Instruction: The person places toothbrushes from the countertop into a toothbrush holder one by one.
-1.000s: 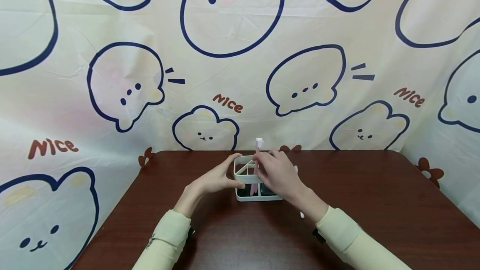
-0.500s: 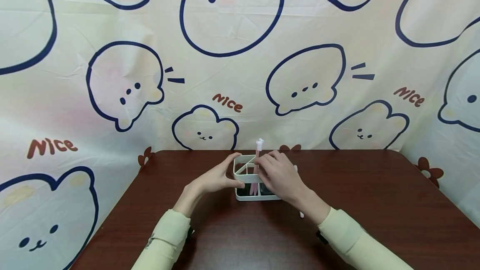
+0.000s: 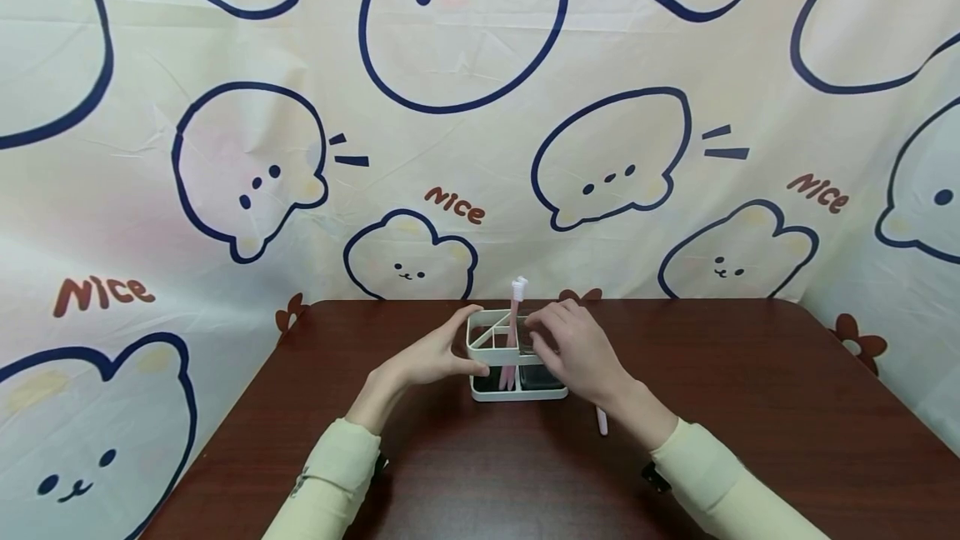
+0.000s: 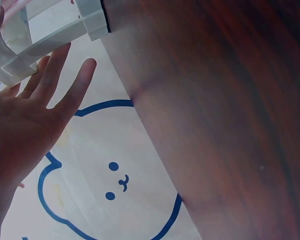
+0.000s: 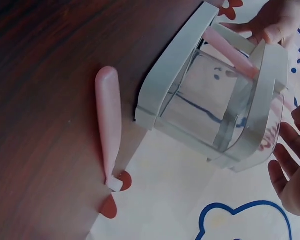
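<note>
My left hand (image 3: 435, 350) grips the left end of a white two-tier toothbrush holder (image 3: 495, 354), thumb at the front and fingers at the back. In the left wrist view its fingers lie along the frame's pale rim (image 4: 57, 41). Pink toothbrushes (image 3: 513, 325) stand close together in the holder's middle slot, white bristles up. My right hand (image 3: 581, 348) is at the holder's right end with bent, spread fingers and nothing in them. In the right wrist view those fingertips are close to the clear cup (image 5: 205, 95) set in the holder.
Another pink toothbrush (image 5: 109, 117) lies on the dark wooden table (image 3: 420, 473), right of the holder, partly hidden by my right forearm in the head view. A cartoon-printed cloth (image 3: 630, 257) hangs behind the table.
My right hand has let go of a pink toothbrush and moved right, leaving it upright in the holder. The left hand and the holder have stayed in place.
</note>
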Demonstrator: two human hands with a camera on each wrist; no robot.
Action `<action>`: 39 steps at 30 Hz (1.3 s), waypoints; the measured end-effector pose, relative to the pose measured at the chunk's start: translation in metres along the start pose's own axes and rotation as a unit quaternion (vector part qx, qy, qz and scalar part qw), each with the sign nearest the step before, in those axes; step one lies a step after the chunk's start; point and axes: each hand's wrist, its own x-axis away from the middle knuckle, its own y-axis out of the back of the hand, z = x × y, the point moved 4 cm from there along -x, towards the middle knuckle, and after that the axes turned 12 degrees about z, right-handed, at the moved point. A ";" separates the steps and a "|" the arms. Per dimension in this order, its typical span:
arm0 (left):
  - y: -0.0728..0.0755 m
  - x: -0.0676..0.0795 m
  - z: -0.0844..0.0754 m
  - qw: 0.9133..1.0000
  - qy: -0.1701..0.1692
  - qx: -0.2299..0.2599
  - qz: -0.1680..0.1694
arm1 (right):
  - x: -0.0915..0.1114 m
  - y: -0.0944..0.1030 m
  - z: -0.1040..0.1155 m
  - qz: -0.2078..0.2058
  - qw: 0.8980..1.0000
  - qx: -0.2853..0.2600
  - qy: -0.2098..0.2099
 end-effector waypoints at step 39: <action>0.000 0.000 -0.002 1.000 -0.002 -0.011 0.005 | 0.025 0.018 -0.053 0.023 0.965 -0.174 -0.197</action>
